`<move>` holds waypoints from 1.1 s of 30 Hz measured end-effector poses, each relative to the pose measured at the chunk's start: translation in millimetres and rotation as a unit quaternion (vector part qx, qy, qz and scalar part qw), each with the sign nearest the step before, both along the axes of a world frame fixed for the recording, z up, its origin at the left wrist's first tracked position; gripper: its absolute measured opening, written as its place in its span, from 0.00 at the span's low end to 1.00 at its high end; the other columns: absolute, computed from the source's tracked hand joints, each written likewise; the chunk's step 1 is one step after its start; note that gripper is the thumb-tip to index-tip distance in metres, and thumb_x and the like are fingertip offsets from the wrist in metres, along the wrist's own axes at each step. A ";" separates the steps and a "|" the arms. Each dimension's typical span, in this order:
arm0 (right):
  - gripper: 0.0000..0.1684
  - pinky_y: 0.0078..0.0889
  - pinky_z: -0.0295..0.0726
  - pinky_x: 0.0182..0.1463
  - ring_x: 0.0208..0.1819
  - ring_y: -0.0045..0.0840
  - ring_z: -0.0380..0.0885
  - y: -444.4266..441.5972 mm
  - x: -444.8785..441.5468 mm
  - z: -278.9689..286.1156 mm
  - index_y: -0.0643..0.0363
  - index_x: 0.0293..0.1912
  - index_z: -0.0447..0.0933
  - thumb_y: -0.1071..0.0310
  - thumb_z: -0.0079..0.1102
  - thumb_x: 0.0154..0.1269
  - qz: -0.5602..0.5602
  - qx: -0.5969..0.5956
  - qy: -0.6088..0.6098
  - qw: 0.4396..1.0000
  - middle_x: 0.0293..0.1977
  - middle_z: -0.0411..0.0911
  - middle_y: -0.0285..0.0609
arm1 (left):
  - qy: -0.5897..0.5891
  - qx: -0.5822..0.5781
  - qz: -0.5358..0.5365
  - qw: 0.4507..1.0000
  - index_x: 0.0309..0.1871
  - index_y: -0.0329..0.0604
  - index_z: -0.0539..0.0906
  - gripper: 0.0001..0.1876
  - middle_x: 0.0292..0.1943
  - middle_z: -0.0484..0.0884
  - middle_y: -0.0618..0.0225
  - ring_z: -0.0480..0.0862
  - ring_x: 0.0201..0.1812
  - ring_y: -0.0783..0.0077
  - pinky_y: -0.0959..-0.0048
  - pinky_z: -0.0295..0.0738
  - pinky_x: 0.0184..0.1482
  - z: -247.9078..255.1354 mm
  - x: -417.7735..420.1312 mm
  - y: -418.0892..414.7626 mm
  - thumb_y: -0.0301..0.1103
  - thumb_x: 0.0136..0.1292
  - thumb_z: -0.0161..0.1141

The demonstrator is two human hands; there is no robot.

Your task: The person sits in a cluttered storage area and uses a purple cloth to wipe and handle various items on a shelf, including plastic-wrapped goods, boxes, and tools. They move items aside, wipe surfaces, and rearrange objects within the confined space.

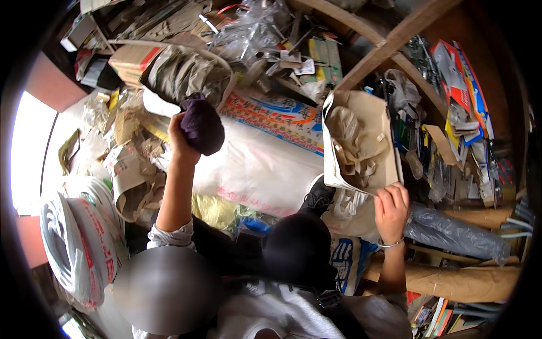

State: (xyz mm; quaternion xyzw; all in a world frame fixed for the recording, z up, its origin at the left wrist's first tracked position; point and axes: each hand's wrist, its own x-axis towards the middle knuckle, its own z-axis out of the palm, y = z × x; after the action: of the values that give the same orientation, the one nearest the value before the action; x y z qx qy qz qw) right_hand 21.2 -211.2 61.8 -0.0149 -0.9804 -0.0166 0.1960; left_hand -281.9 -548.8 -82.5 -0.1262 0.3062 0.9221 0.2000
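A bundled dark purple cloth point(202, 125) is gripped in my left hand point(183, 137), raised over a large white plastic-wrapped roll point(258, 163). On the right, my right hand point(391, 207) pinches the near edge of an open cardboard box point(383, 140). Inside that box lie crumpled translucent plastic bags point(353, 142). The box stands tilted at the right end of the white roll, and more thin white plastic sticks out beneath its near edge.
Coiled white tubing point(78, 245) stands at the left. Beyond the roll are a carton point(135, 61), a container of crumpled material point(182, 74) and heaped clear plastic. Crossed wooden beams point(381, 42) rise at the upper right. Grey-wrapped point(457, 233) and brown-wrapped rolls point(449, 282) lie at right.
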 end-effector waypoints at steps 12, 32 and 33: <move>0.08 0.34 0.72 0.42 0.39 0.31 0.74 -37.4 -65.5 -67.1 0.56 0.32 0.76 0.75 0.62 0.49 0.116 -0.084 0.036 0.989 0.29 0.72 0.36 | -0.042 0.024 -0.027 0.998 0.43 0.36 0.79 0.20 0.37 0.83 0.58 0.83 0.40 0.57 0.60 0.79 0.48 12.9 6.1 5.0 0.43 0.57 0.48; 0.12 0.34 0.72 0.48 0.44 0.32 0.72 -84.3 -150.6 -159.7 0.55 0.38 0.76 0.68 0.63 0.50 0.136 -0.119 -0.077 0.980 0.38 0.73 0.39 | -0.040 0.003 -0.030 0.999 0.44 0.37 0.79 0.20 0.40 0.83 0.57 0.83 0.42 0.57 0.59 0.76 0.53 -13.8 -7.3 0.8 0.42 0.58 0.46; 0.13 0.33 0.72 0.49 0.45 0.32 0.72 -84.7 -148.5 -158.4 0.55 0.39 0.76 0.67 0.63 0.50 0.134 -0.128 -0.067 0.980 0.40 0.73 0.40 | -0.036 0.011 -0.038 0.999 0.44 0.36 0.79 0.20 0.40 0.83 0.57 0.83 0.43 0.57 0.59 0.76 0.53 -7.8 -5.4 3.6 0.42 0.59 0.46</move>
State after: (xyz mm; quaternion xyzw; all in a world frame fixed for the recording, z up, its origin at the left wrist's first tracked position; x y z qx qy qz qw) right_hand -127.4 -295.9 -96.5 0.0926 -0.9783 0.1345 0.1273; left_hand -287.3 -545.3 -90.3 -0.1459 0.2928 0.9121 0.2471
